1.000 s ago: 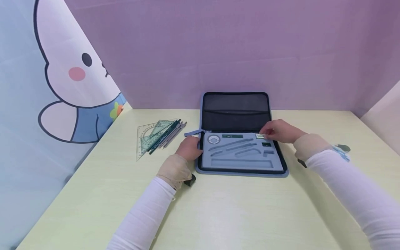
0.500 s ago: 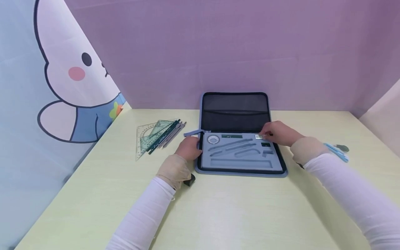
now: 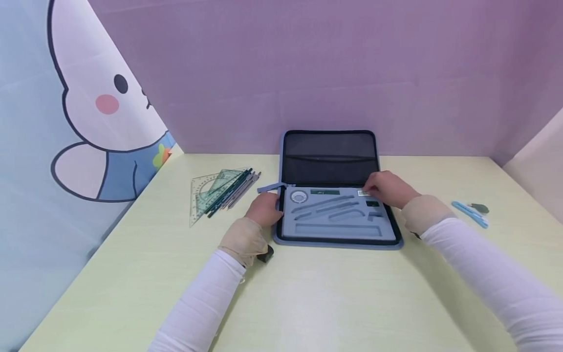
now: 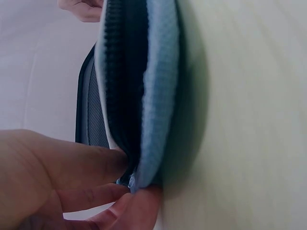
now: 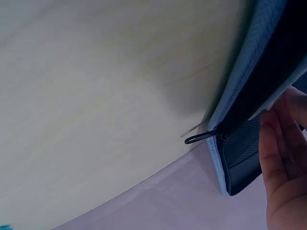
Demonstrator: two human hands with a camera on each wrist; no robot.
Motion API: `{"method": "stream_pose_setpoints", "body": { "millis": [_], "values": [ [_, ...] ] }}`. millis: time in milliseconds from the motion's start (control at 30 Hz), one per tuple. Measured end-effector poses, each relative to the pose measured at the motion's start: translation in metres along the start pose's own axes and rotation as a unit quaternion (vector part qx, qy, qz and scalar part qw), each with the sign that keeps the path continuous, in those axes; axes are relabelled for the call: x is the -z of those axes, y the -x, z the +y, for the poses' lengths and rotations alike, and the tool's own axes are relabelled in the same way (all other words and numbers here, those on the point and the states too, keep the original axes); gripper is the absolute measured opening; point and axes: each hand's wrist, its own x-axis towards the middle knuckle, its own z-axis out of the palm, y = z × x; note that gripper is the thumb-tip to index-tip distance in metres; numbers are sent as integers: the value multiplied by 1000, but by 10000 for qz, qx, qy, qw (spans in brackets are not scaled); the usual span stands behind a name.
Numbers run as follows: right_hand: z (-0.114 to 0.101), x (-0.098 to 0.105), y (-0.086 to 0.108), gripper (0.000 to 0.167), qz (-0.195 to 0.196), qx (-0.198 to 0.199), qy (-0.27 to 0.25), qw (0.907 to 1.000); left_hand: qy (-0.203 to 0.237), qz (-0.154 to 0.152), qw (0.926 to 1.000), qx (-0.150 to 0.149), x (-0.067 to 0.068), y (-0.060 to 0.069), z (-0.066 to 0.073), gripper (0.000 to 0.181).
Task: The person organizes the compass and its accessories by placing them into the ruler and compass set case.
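Note:
An unzipped blue-grey zip case (image 3: 338,246) lies on the table with its black mesh lid (image 3: 330,159) folded back. My left hand (image 3: 264,209) grips its left edge, thumb above and fingers beneath in the left wrist view. At the upper right of the moulded grey tray (image 3: 288,220), the fingertips of my right hand (image 3: 389,188) pinch a small white-and-green eraser (image 3: 363,193), partly covered by them. A round white dial (image 3: 299,196), a flat green box (image 3: 324,192) and a small dark green piece (image 3: 372,203) sit in other recesses.
Left of the case lie clear green-tinted set squares (image 3: 200,195) with several pencils and slim metal tools (image 3: 239,188) across them. Light blue slim items (image 3: 469,214) and a dark green object (image 3: 481,208) lie to the right. A purple backdrop (image 3: 325,73) rises behind.
The right hand has shifted slightly, its fingertips staying at the eraser. The right forearm has moved off the light blue items, which show more fully. The left hand has kept its grip.

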Motion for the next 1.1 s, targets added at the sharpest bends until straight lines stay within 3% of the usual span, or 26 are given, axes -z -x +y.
{"method": "stream_pose_setpoints", "body": {
  "millis": [333,600,1100],
  "values": [
    [-4,-2,-3,13,83,-113,310,9994,24,-8,10000,43,1,1,1,25],
    [-5,-3,-3,20,157,33,279,9995,54,-13,10000,34,0,-1,0,22],
    [-2,-9,-2,14,215,-6,346,9992,10,-1,10000,-66,-1,-1,0,22]
  ]
}}
